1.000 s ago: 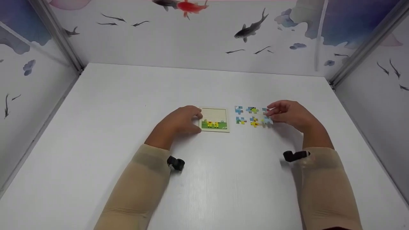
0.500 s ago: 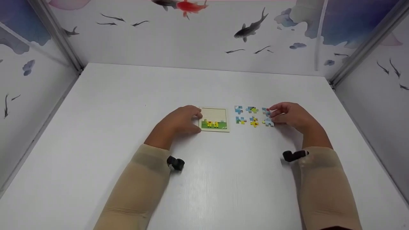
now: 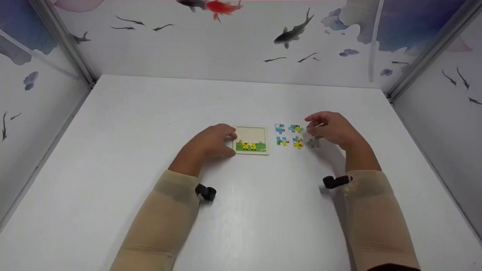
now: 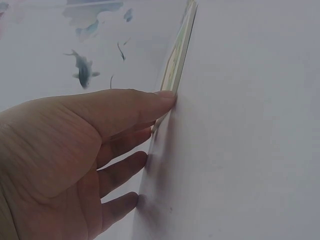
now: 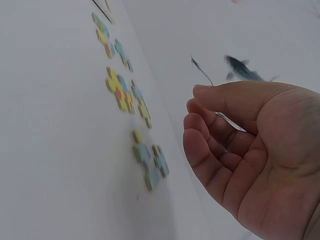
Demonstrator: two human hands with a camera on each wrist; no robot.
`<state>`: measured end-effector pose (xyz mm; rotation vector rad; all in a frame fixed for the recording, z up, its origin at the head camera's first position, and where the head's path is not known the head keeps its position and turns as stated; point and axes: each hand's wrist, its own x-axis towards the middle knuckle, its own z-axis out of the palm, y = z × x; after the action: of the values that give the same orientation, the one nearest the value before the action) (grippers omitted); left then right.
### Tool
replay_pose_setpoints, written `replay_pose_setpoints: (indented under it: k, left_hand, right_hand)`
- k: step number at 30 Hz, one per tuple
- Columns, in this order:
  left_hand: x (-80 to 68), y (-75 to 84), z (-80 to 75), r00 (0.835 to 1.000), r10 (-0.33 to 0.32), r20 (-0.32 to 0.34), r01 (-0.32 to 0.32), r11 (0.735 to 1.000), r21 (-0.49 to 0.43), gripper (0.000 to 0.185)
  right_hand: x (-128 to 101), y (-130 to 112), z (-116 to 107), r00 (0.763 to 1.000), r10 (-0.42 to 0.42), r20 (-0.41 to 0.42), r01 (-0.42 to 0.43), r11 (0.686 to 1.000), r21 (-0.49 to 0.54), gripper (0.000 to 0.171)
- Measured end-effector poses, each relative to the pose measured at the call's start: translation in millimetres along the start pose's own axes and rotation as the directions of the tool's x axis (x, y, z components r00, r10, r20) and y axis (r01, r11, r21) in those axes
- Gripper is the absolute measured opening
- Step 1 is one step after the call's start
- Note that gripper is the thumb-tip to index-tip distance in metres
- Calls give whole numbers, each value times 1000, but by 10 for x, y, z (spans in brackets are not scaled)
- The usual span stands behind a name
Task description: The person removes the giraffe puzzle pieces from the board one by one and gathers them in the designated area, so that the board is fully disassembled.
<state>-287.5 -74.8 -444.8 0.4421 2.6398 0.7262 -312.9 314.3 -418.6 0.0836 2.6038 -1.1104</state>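
A small square wooden puzzle board point(image 3: 268, 141) lies flat, its bottom strip filled with a green and yellow picture and the upper part bare wood. My left hand point(image 3: 212, 142) holds its left edge, thumb at the near corner and fingertips farther up. The board's edge point(image 4: 185, 50) shows beyond the thumb in the left wrist view. Loose puzzle pieces point(image 3: 298, 142) lie in two rows to the right. Above the right end of these hovers my right hand point(image 3: 333, 128), fingers loosely bent and holding nothing. The rightmost pieces point(image 5: 144, 160) lie on the table below it.
The white table point(image 3: 241, 210) runs back to a wall point(image 3: 226, 56) printed with fish. Side walls point(image 3: 444, 124) stand left and right. A small black camera point(image 3: 335, 182) sits at the right wrist, another black camera point(image 3: 206, 192) at the left.
My right hand has left the rightmost pieces and moved up and slightly left, carrying nothing. The left hand stays at the puzzle board. The view has shifted slightly.
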Motion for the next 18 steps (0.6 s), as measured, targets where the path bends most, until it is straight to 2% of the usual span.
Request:
replay_pose_setpoints:
  k: [8, 13, 18]
  left_hand:
    - [14, 7, 7, 1000, -4, 1, 4, 1000, 18, 57]
    - [8, 22, 3, 1000, -28, 0, 28, 1000, 5, 57]
    - [3, 13, -8, 1000, 3, -14, -3, 1000, 2, 55]
  right_hand:
    - [-2, -622, 435, 991, -99, 92, 104, 993, -51, 39]
    - [51, -898, 773, 962, -190, 194, 201, 979, -40, 41]
    - [92, -1035, 1024, 935, -258, 243, 269, 963, -10, 39]
